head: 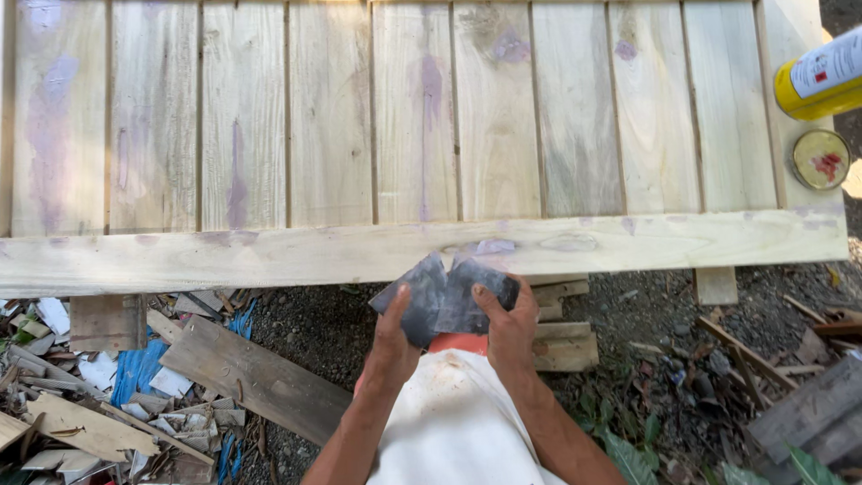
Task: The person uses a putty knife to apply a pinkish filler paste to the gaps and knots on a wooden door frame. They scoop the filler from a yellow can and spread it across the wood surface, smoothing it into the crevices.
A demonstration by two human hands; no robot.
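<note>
Both hands meet just below the near edge of a pale wooden panel, and between them they hold a dark grey sheet of sandpaper. The left hand is closed on the sheet's left part, thumb pressed on top and fingers hidden beneath. The right hand is closed on the right part in the same way, thumb laid across the upper face. The sheet is held in the air, its top corners overlapping the front rail of the panel in this view; whether it touches the wood cannot be told.

The sandpaper looks matte, worn and limp, creased down the middle so that two flaps rise to points, and its outline is ragged rather than square. Its long axis runs left to right, parallel with the panel's near edge, and the creased peaks point away from the person toward the boards.

The panel is made of upright planks with narrow grooves between them, bare light wood with grain, knots and faint purple stains. At its right edge lies a yellow spray can on its side, and just beside it a round yellow lid. Below the panel, dark gravelly ground carries loose wood offcuts and scraps.
</note>
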